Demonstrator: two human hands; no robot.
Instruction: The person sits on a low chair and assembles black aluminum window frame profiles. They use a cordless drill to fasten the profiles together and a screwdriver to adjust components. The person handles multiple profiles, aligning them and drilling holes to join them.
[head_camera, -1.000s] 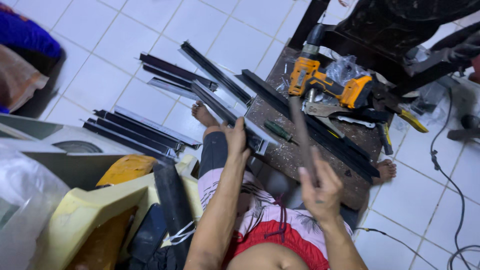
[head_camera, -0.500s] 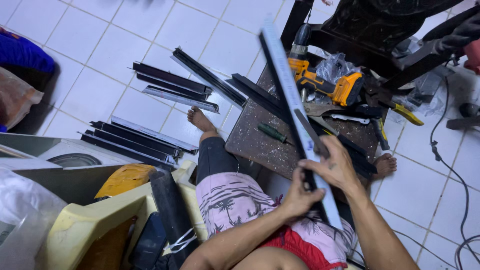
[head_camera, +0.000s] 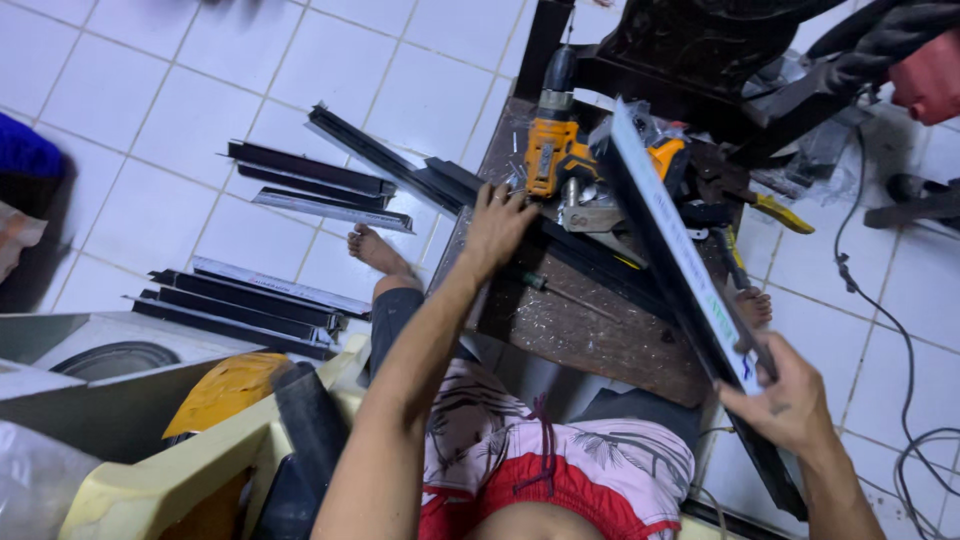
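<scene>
Right hand: the right hand (head_camera: 785, 400) is clamped round the near end of a long dark metal rail (head_camera: 680, 270), which slants up and away over the worktop's (head_camera: 590, 335) right edge.
Left hand: the left hand (head_camera: 497, 222) has its fingers spread apart, flat on the worktop's left edge, holding nothing.
Nearby: a yellow cordless drill (head_camera: 560, 150) sits at the far edge, just beyond the left hand; a screwdriver (head_camera: 560, 292) lies mid-worktop.
Doing it well: I'd say support the rail nearer its middle, so the far tip clears the drill.
Rail to hand: its far end is well apart from the left hand.
</scene>
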